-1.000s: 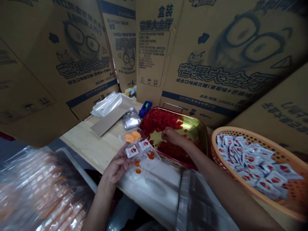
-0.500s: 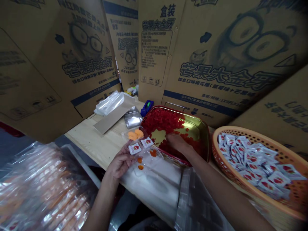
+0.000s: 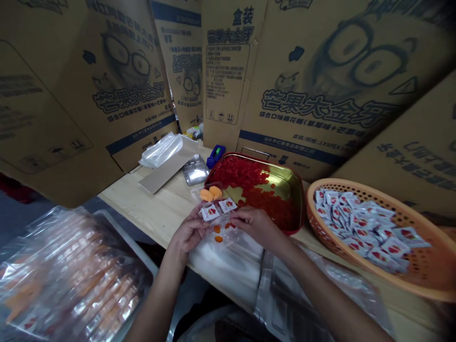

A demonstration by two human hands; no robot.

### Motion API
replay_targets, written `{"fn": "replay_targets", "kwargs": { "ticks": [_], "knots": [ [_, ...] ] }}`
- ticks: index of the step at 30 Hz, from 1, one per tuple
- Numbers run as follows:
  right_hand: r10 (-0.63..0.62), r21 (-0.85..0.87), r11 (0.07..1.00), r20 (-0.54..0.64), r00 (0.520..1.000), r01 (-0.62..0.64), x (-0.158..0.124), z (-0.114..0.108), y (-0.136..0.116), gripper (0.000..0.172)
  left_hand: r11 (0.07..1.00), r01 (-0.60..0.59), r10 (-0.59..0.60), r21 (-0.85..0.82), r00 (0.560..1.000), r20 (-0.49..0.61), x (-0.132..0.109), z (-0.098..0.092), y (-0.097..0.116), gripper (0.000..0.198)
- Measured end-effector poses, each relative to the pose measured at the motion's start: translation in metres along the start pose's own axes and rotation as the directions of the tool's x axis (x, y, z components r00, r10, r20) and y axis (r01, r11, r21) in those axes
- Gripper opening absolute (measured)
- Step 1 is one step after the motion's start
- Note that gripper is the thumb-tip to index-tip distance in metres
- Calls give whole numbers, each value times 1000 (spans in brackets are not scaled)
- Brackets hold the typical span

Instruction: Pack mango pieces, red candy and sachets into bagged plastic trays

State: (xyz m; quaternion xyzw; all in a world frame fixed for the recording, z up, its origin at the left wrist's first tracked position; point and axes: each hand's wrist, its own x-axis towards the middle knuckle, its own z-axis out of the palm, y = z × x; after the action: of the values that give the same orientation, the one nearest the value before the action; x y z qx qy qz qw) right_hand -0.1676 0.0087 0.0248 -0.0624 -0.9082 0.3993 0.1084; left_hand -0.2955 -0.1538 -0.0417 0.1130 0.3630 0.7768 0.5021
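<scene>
My left hand (image 3: 190, 231) pinches the left edge of a clear plastic blister tray (image 3: 231, 237). At the tray's far end are orange pieces (image 3: 211, 193), and nearer me two white sachets with red print (image 3: 210, 212). Several small orange-red pieces (image 3: 218, 239) sit in its near part. My right hand (image 3: 254, 225) is over the tray's right side, fingertips closed together beside the small red pieces (image 3: 231, 225); what they hold, if anything, is hidden. Just beyond is a red-rimmed, gold-lined metal tray (image 3: 290, 178) with many loose red pieces (image 3: 238, 173).
An orange perforated basket (image 3: 423, 223) of sachets stands at the right. Clear packaging (image 3: 285, 294) lies in front of it. A tape dispenser (image 3: 215, 156), cardboard strip (image 3: 167, 166) and plastic bags are at the back. Filled clear packs (image 3: 78, 275) are stacked lower left; cartons (image 3: 302, 95) wall the back.
My right hand has come out of the red-rimmed tray, moving left and toward me to the blister tray. My left hand still holds the blister tray, now slightly farther right in view.
</scene>
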Motion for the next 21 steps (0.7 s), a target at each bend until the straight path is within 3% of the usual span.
{"fn": "replay_targets", "kwargs": {
  "ticks": [3, 6, 8, 11, 14, 21],
  "knots": [
    [11, -34, 999, -223, 975, -19, -22, -7, 7, 24, 999, 31, -31, 9, 1000, 2, 0, 6, -3, 65],
    [82, -199, 957, -516, 852, -212, -58, -14, 27, 31, 999, 43, -43, 11, 999, 0, 0, 11, -6, 63],
    [120, -314, 871, -608, 785, -377, -84, -9, 44, 36, 999, 50, -50, 10, 999, -6, 1, 12, -8, 60],
    [171, -432, 743, -616, 769, -511, -112, 8, 65, 36, 998, 62, -62, 26, 998, -1, 3, 11, -10, 59],
    [214, -473, 670, -615, 759, -572, -121, 24, 77, 36, 997, 66, -66, 38, 998, 3, 5, 10, -11, 58],
    [234, -389, 685, -683, 691, -616, -122, 29, 89, 39, 994, 96, -95, 58, 995, -32, 4, 16, -9, 60]
  ]
}}
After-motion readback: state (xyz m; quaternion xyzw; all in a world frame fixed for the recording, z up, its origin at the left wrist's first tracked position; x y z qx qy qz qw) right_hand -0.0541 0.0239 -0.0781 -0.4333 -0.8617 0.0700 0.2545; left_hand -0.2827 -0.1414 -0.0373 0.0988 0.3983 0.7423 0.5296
